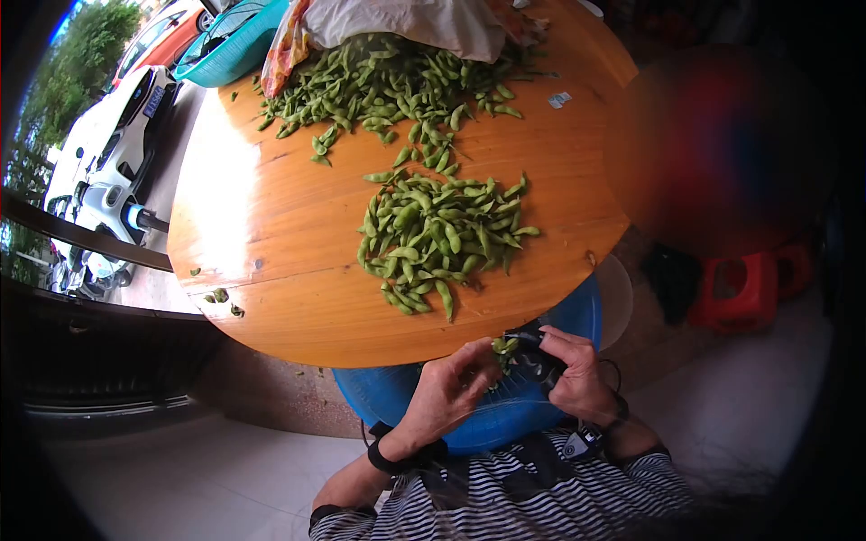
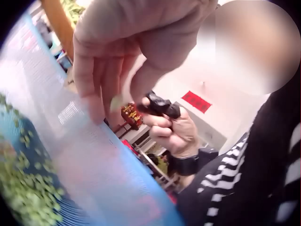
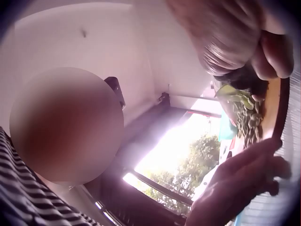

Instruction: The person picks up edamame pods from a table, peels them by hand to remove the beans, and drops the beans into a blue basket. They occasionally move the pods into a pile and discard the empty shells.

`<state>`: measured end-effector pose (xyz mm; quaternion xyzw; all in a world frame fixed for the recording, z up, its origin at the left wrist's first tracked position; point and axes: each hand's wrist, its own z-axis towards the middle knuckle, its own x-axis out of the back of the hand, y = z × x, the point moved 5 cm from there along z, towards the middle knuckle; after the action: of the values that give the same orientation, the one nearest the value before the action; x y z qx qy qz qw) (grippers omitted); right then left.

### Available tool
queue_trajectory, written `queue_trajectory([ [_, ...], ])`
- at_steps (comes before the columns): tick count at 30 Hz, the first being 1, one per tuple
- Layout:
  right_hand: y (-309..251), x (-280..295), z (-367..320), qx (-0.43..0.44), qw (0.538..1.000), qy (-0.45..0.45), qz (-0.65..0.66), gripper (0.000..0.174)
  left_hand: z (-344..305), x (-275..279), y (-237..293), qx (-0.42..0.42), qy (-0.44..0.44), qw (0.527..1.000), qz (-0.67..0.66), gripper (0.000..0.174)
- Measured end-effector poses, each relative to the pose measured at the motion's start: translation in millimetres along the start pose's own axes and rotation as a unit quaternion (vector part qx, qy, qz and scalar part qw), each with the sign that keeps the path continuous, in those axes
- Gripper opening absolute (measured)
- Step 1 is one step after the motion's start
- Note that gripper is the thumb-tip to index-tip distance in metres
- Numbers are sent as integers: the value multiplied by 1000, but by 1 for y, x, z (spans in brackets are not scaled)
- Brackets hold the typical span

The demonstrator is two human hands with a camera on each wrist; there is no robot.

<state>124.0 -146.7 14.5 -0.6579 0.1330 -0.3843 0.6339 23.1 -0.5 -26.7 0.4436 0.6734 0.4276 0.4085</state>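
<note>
My left hand is over the blue basin, its fingers loosely bent and apart from the right hand. In the left wrist view a small blurred green piece shows by the left fingers; whether they touch it is unclear. My right hand grips a black object, whose exact shape is hard to tell. A green pod sits against the black object in the right wrist view. Loose green beans lie inside the blue basin below the hands.
A pile of pods lies on the round wooden table, with a larger heap behind it, partly under a pale bag. A teal basket stands at the back left. A red stool stands to the right.
</note>
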Motion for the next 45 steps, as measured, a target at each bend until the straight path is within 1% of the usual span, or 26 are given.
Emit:
queue_trajectory([
  [2, 1, 26, -2, -20, 999, 34, 6, 22, -3, -5, 15, -133, -82, 951, 267, 27],
  [3, 0, 41, -5, -29, 998, 59, 5, 22, -2, -2, 19, -134, -79, 951, 268, 27],
  [5, 12, 80, -19, -21, 993, -3, -118, 24, 1, 6, 40, -226, 7, 908, 352, 23],
  [6, 17, 98, -28, -69, 978, 3, -195, 27, 5, 14, 47, -209, 65, 903, 370, 16],
  [7, 23, 111, -36, -116, 956, 11, -271, 30, 11, 16, 50, -211, 66, 902, 370, 16],
  [9, 27, 129, -42, -117, 939, 31, -322, 29, 23, 27, 57, -206, 179, 835, 479, 14],
  [10, 26, 135, -42, -118, 920, 51, -371, 29, 27, 28, 56, -230, 205, 822, 479, 12],
  [11, 24, 134, -39, -115, 920, 52, -370, 29, 31, 29, 56, -232, 207, 821, 479, 12],
  [13, 12, 128, -31, -113, 925, 92, -350, 28, 35, 21, 56, -256, 173, 735, 603, 12],
  [14, 8, 119, -25, -99, 943, 104, -298, 28, 36, 22, 56, -259, 174, 733, 605, 12],
  [17, 15, 85, -13, -33, 983, 91, -157, 29, 33, 24, 56, -239, 191, 761, 572, 12],
  [18, 5, 65, -2, -16, 993, 97, -65, 27, 29, 27, 56, -213, 170, 832, 484, 13],
  [19, 12, 48, 2, -45, 997, 60, -1, 28, 26, 28, 54, -182, 145, 892, 388, 14],
  [20, 19, 35, 3, -49, 999, 1, 20, 31, 23, 25, 48, -160, 107, 918, 346, 15],
  [21, 13, 21, 10, -47, 996, -17, 68, 34, 18, 21, 48, -161, 103, 919, 345, 15],
  [23, 4, 0, 18, -50, 992, -32, 112, 38, 11, 15, 36, -55, 68, 983, 159, 13],
  [30, 11, -20, 17, -39, 991, -58, 116, 45, 8, 13, 19, -79, 79, 991, 70, 10],
  [34, 13, -17, 18, -9, 994, -49, 94, 41, 8, 10, 21, -145, 95, 975, 140, 9],
  [36, 9, -15, 21, 14, 995, -50, 85, 40, 8, 8, 17, -36, 56, 998, -24, 8],
  [37, 7, -15, 21, -29, 981, -74, 179, 41, 9, 11, 19, -35, 56, 998, -24, 8],
  [38, 8, -17, 21, -71, 955, -97, 272, 42, 11, 10, 16, 19, 12, 992, -126, 8],
  [39, 14, -15, 18, -71, 955, -97, 272, 42, 11, 8, 13, 72, -31, 971, -226, 8],
  [41, 38, -23, 4, -227, 829, -181, 478, 46, 8, 6, 15, 87, -56, 966, -235, 8],
  [42, 33, -21, 5, -228, 828, -181, 479, 46, 8, 4, 16, 84, -66, 964, -244, 7],
  [44, 18, -11, 10, -164, 913, -166, 336, 48, 8, -5, 15, 83, -77, 961, -252, 7],
  [45, 17, -16, 10, -164, 912, -165, 336, 48, 9, -8, 15, 42, -38, 978, -199, 7],
])
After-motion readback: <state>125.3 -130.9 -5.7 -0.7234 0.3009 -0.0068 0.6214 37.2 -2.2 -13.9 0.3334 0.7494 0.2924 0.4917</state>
